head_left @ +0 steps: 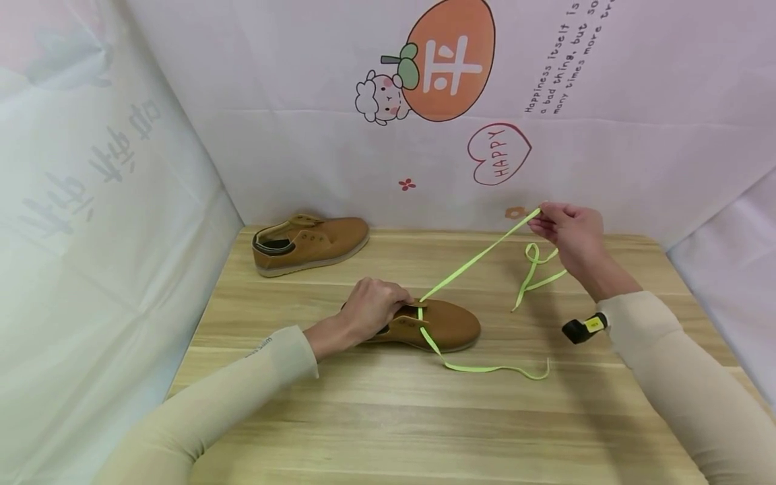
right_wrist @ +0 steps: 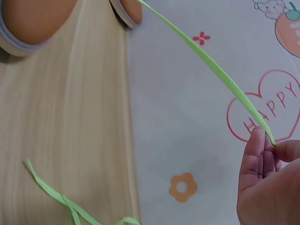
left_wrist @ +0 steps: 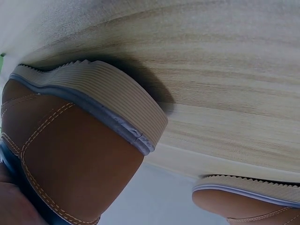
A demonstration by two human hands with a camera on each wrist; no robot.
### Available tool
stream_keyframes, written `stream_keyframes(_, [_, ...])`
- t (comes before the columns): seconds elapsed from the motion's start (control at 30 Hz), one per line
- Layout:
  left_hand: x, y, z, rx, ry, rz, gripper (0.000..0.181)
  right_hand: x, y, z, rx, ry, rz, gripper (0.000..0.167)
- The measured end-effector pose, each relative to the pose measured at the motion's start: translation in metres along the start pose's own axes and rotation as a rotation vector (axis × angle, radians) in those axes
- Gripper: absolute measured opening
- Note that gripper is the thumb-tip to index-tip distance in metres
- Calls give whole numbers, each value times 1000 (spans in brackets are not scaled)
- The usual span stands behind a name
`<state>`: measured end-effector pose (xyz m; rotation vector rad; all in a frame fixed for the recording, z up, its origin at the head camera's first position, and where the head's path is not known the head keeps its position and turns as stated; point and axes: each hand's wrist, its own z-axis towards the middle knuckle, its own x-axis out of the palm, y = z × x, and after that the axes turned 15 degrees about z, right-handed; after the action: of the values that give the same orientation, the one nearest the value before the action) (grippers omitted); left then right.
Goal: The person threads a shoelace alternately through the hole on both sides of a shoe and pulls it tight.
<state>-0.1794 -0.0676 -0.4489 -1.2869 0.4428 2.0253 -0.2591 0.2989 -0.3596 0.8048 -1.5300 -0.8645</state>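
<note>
A white printed cloth stands as a wall beyond the brown leather lace-up shoe, and a wood-grain tabletop spreads beneath that shoe. Beige sleeves reach in from the near side of the shoe, which points its toe right. Its matching shoe, with bare eyelets, sits farther back and to its left. The left hand grips the lace-up shoe by its opening; the right hand, raised beyond and right of its toe, pinches a neon-green flat lace. That lace runs taut from the shoe's far eyelet flap, crosses to the near flap, and trails onto the wood right of the toe. Another looped length of green lace lies beyond the toe, partly hidden by the right hand.
</note>
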Motion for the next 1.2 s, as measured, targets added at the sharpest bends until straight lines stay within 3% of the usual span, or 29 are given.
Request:
stream_keyframes(0.33, [2, 1, -1, 1, -9, -19, 11, -15, 21, 3, 16, -37, 79, 9])
stream_keyframes(0.7, [1, 1, 0, -12, -2, -28, 9, -25, 31, 1, 69, -69, 80, 7])
stream_keyframes(1.2, [-1, 0, 3, -56, 21, -39, 8, -26, 28, -7, 114, 65, -27, 7])
